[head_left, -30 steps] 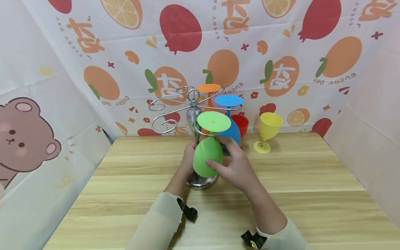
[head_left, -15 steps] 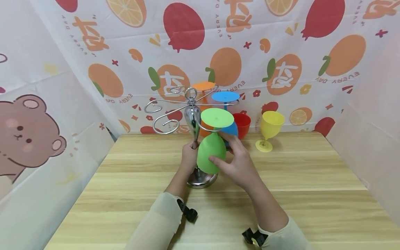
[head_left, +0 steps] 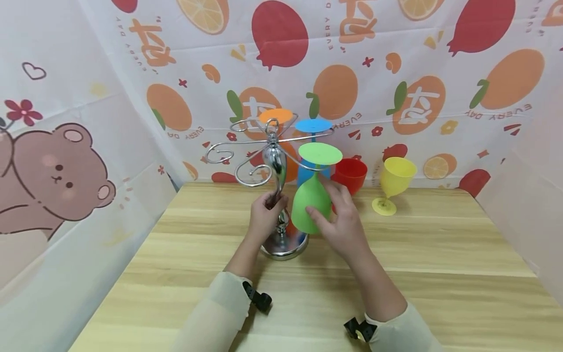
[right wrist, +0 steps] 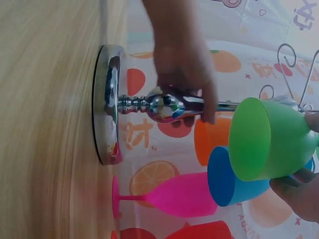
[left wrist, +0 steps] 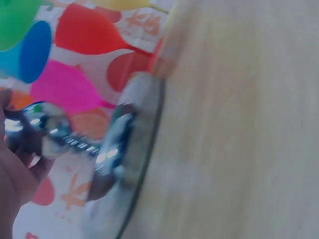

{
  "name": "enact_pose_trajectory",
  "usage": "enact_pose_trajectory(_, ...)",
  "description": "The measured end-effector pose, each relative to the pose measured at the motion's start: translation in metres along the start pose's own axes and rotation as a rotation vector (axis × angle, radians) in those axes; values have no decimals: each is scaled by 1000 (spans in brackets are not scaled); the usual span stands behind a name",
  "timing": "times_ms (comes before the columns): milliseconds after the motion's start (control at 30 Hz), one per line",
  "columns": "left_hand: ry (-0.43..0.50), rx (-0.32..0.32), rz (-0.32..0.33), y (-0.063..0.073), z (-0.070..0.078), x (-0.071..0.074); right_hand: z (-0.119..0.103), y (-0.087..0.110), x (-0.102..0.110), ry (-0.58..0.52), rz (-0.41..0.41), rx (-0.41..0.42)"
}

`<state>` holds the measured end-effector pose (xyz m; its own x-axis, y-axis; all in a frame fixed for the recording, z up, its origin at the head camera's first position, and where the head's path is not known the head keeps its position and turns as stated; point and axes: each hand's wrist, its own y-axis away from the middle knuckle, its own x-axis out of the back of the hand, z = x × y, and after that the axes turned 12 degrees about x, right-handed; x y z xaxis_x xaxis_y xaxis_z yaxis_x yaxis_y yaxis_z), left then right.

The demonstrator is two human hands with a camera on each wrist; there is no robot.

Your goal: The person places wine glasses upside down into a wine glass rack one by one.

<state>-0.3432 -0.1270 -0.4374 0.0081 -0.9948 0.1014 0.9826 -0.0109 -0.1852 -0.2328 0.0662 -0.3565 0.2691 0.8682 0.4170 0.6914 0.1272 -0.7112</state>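
Observation:
A chrome stand (head_left: 276, 161) with curled wire hooks rises from a round base. My left hand (head_left: 264, 217) grips its stem low down, fingers wrapped round it. A green goblet (head_left: 310, 208) hangs upside down by its foot from the near right hook, slightly tilted. My right hand (head_left: 345, 222) holds its bowl between thumb and fingers. Behind it, a blue goblet (head_left: 313, 125) and an orange goblet (head_left: 275, 116) also hang inverted from hooks. The right wrist view shows the open mouths of the hanging goblets and my left hand on the stem.
Beyond the stand, a red goblet (head_left: 350, 173) and a yellow goblet (head_left: 398, 178) stand upright on the wooden table (head_left: 422, 298). A pink goblet (right wrist: 182, 194) stands there too, hidden in the head view. A printed cloth (head_left: 281, 98) hangs behind.
The stand has turned: its green goblet has swung rightward and the orange one leftward, both hands staying on stem and bowl. The head view has shifted left.

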Motion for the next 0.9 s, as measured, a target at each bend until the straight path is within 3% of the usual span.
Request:
enact_pose_trajectory(100,-85,-14,-40,1,12,9,1,-1,-1,20,5,-22)
enact_pose_trajectory(267,-215,-25,-15,4,23,25,2,-7,-4,49,3,-26)
enact_pose_trajectory(467,-232,-31,35,8,31,38,5,-20,-7,75,-10,-26)
enact_pose_trajectory(700,-304,-74,0,11,42,42,9,-31,-12,88,-8,-26)
enact_pose_trajectory(900,-313,-130,15,12,63,43,13,-39,-18,81,-21,-42)
